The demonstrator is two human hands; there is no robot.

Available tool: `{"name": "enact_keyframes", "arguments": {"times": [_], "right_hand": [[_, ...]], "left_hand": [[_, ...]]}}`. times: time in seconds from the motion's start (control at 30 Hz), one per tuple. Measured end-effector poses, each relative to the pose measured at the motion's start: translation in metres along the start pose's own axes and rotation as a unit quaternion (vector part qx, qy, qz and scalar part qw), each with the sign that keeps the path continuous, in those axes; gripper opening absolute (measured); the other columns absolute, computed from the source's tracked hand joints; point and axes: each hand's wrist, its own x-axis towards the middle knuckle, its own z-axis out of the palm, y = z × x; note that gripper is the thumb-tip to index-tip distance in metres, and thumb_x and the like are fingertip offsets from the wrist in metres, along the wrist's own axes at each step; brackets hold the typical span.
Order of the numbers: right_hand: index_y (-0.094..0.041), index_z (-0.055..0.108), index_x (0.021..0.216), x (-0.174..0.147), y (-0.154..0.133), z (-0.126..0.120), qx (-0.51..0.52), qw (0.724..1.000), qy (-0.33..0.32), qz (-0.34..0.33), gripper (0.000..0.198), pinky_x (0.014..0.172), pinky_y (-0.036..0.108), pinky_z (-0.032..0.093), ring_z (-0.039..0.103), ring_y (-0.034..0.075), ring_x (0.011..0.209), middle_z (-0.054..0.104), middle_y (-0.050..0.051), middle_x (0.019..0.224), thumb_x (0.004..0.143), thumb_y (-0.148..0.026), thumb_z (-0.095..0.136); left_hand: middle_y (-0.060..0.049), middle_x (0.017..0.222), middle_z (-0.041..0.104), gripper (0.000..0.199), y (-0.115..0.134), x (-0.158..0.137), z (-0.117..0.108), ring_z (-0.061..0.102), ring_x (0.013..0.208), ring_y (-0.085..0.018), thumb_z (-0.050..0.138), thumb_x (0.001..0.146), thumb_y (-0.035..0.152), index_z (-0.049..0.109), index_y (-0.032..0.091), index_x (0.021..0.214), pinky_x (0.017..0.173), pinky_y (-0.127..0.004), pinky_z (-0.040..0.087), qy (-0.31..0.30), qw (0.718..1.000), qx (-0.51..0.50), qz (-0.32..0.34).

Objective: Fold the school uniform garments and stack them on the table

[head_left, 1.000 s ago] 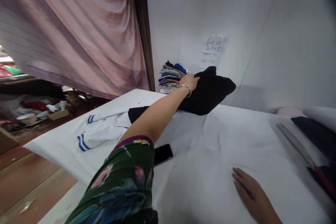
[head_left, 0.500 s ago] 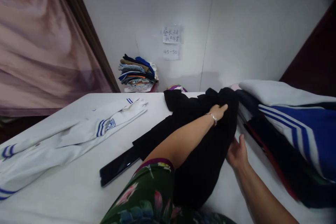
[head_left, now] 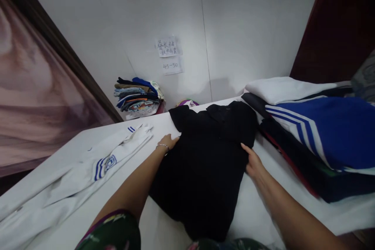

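Observation:
A black short-sleeved polo shirt (head_left: 202, 168) lies spread on the white table, its collar and sleeves toward the wall and its hem toward me. My left hand (head_left: 168, 141) is closed on the shirt's left edge just below the sleeve. On the opposite side, my right hand (head_left: 254, 163) pinches the right edge below the other sleeve, thumb on top. Fingers of both hands are partly hidden by the cloth. A white garment with blue stripes (head_left: 96, 168) lies left of my left arm.
To the right is a heap of clothes with a blue striped garment (head_left: 331, 125) and a white one (head_left: 287, 88). A stack of folded clothes (head_left: 139, 95) stands beyond the table's far edge. Paper notes (head_left: 168, 47) hang on the wall; a pink curtain (head_left: 38, 97) is at left.
My left hand has moved from the shirt's right shoulder to its left edge. The shirt now lies flatter and wider. The phone is no longer visible, and the view has turned right.

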Motion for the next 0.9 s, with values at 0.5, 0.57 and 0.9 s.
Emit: {"name": "enact_keyframes", "arguments": {"times": [0.5, 0.57, 0.9], "right_hand": [[-0.024, 0.056, 0.101, -0.006, -0.008, 0.003, -0.105, 0.989, 0.025, -0.097, 0.042, 0.058, 0.03, 0.057, 0.065, 0.017, 0.061, 0.068, -0.003, 0.071, 0.062, -0.009, 0.064], [-0.023, 0.057, 0.097, -0.01, -0.018, 0.006, -0.123, 0.988, 0.021, -0.085, 0.038, 0.057, 0.03, 0.057, 0.064, 0.018, 0.06, 0.068, -0.002, 0.07, 0.062, -0.01, 0.064], [-0.027, 0.062, 0.099, -0.017, -0.047, -0.033, -0.219, 0.974, 0.012, -0.047, 0.029, 0.066, 0.03, 0.054, 0.067, 0.02, 0.075, 0.073, 0.002, 0.085, 0.072, -0.019, 0.064]], "left_hand": [[-0.011, 0.095, 0.074, 0.055, -0.004, -0.084, -0.058, 0.07, 0.087, -0.03, 0.076, 0.055, 0.055, 0.067, 0.016, 0.093, 0.076, -0.037, 0.055, -0.225, 0.895, -0.386, 0.01], [-0.01, 0.099, 0.074, 0.056, -0.013, -0.116, -0.055, 0.069, 0.092, -0.03, 0.076, 0.055, 0.055, 0.067, 0.017, 0.094, 0.08, -0.037, 0.055, -0.235, 0.872, -0.43, 0.006], [-0.006, 0.079, 0.072, 0.058, -0.049, -0.168, -0.001, 0.067, 0.065, -0.024, 0.06, 0.066, 0.067, 0.063, 0.019, 0.099, 0.057, -0.031, 0.051, -0.216, 0.957, -0.193, 0.017]]}}
